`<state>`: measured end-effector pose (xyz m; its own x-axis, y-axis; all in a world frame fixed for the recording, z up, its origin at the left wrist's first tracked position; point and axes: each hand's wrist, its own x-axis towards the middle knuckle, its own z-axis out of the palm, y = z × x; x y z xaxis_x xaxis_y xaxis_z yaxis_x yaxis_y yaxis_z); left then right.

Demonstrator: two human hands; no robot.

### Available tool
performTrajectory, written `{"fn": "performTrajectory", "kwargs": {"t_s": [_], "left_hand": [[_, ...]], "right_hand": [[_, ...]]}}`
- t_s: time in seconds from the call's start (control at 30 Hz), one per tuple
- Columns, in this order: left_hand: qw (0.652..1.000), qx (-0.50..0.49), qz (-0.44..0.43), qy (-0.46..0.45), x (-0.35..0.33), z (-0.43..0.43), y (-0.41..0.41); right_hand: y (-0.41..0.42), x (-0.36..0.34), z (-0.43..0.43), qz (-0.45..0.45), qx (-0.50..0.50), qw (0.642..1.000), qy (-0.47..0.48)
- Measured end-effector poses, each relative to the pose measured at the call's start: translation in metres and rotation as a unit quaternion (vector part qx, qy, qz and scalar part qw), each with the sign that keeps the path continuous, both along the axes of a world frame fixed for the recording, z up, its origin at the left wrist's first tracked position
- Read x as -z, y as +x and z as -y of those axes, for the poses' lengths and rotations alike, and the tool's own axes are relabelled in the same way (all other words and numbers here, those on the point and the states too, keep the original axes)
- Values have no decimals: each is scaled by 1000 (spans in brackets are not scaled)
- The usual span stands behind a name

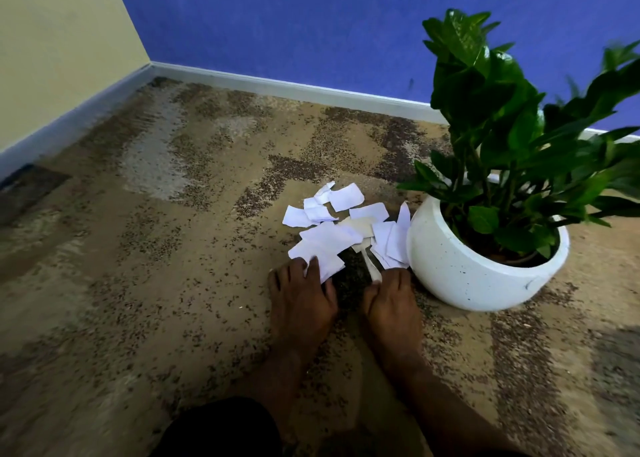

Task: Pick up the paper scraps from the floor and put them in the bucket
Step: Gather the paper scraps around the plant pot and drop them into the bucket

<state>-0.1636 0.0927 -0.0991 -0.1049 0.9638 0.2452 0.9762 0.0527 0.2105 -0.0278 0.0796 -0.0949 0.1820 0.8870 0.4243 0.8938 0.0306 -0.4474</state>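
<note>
The left hand's [301,299] fingers [294,274] lie flat and a little spread, tips pressing the near corner of the closest sheet, gripping nothing. The right hand's [391,304] fingers [398,277] reach onto the scraps just ahead of them, beside a narrow strip [372,270]. Their tips are hidden against the paper, so I cannot tell whether they pinch anything.

The paper scraps [329,238] lie in one loose, overlapping heap directly beyond both sets of fingertips, spreading away from them. The far pieces are well past reach. Those beyond the right fingers lean against the white pot [467,276], which sits just outside that hand.

The step looks like gathering the heap, and little is done: every visible scrap is on the floor [173,249]. I would sweep both sets of fingers inward, herding the pieces into one stack between them, then close down on it from both sides. The carpet's rough pile should let thin paper slide poorly, so getting a fingertip under an edge will likely work better than dragging. Draw the leaning pieces away from the pot first, and mind the plant [485,110] hanging over that side.

The bucket is not in view.
</note>
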Motion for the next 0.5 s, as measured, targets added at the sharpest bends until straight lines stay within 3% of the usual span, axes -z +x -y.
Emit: {"fn": "performTrajectory", "kwargs": {"t_s": [0.5], "left_hand": [[998,42,36,32,1,4,-2]], "right_hand": [[2,1,-1,-46,2,998,-38]]}}
